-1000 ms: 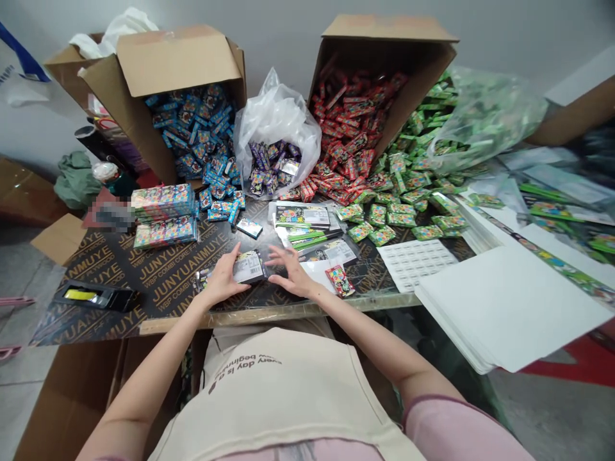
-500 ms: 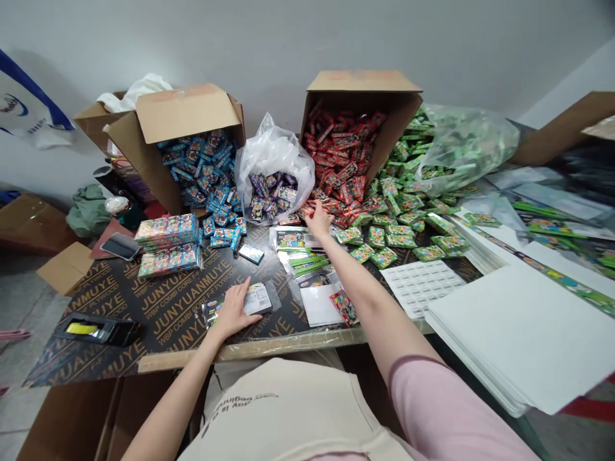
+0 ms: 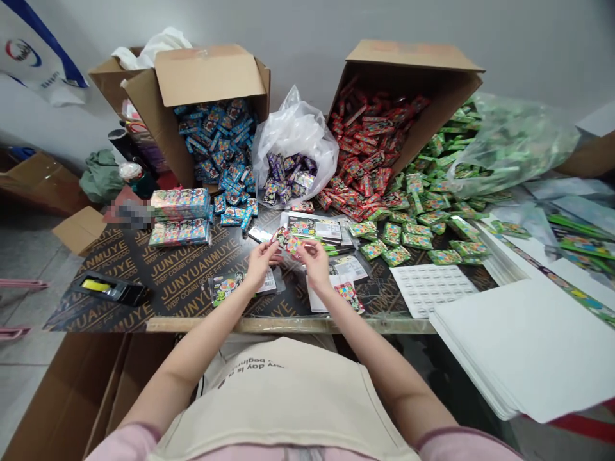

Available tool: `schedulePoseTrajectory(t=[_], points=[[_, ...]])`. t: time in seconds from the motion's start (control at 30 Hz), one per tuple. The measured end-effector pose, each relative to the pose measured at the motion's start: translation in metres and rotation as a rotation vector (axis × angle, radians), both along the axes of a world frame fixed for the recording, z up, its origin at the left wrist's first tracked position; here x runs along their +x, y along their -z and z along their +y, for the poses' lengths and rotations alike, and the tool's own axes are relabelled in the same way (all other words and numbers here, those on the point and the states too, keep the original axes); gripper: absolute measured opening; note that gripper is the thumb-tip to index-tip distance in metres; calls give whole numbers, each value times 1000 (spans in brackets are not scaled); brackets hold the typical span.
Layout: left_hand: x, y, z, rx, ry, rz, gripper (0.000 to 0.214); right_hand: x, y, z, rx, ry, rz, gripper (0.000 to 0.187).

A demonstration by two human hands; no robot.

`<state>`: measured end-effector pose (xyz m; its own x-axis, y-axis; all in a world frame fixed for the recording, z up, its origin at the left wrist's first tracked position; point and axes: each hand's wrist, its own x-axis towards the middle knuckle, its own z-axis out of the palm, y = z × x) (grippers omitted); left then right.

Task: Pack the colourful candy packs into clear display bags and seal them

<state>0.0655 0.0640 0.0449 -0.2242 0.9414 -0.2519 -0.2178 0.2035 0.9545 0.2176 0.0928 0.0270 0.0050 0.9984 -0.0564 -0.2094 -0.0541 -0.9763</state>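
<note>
My left hand [image 3: 262, 263] and my right hand [image 3: 314, 260] pinch a small red printed box [image 3: 288, 243] between them, above the table. Below my left hand lies a flat black and green printed package [image 3: 223, 288] in clear plastic. A stack of black and green packages [image 3: 314, 228] is just beyond my hands. Near my right wrist, a red printed packet [image 3: 349, 296] rests partly over a white card [image 3: 321, 301]. Many similar small red boxes [image 3: 369, 144] spill from a carton behind.
Blue boxes [image 3: 216, 144] fill a carton at the back left, beside a bag of purple boxes [image 3: 283, 179]. Green boxes [image 3: 416, 234] spread at right, near a label sheet [image 3: 432, 288] and white boards [image 3: 533, 339]. A tape dispenser [image 3: 108, 288] sits at left.
My right hand has come back from the red pile towards me. My left hand has lifted off the flat package. Both now hold a small red box; the view has shifted.
</note>
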Motion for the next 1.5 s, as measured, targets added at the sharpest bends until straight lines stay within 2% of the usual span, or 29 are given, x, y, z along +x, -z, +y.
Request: schedulePoseTrajectory(t=[0.07,0.13,0.23,0.33,0.43,0.53,0.63,0.7,0.73,0.8,0.97,1.13,1.27,1.5], points=[[0,-2,8,-76,-38,-100,46,-9,3,-14,100,-48,-141,42],[-8,-5,10,-120,-29,-107,41,-7,2,-16,243,-93,-355,44],[-22,-9,7,-150,57,-80,38,6,-5,-7,496,-182,-633,64],[-29,-13,1,-172,165,-57,37,16,-16,0,676,-431,-707,85],[-31,-12,-5,-155,298,13,41,15,-23,-3,750,-581,-675,84],[-41,-9,-15,-65,379,222,52,16,-23,-10,749,-547,-637,85],[-58,-3,-34,103,445,703,79,24,-13,-16,728,-475,-699,88],[-69,3,-47,170,540,1049,101,29,-2,-19,691,-451,-777,91],[-73,6,-54,178,587,1173,108,31,3,-21,665,-446,-806,92],[-77,12,-63,183,642,1286,111,33,12,-27,622,-457,-816,93],[-81,11,-73,265,637,1182,115,31,14,-39,576,-631,-610,92],[-85,2,-76,233,622,1094,114,32,4,-40,508,-646,-459,84],[-87,2,-75,181,551,1043,116,33,-1,-41,571,-574,-502,81],[-80,-8,-73,149,612,963,121,33,-1,-44,599,-606,-556,83]])
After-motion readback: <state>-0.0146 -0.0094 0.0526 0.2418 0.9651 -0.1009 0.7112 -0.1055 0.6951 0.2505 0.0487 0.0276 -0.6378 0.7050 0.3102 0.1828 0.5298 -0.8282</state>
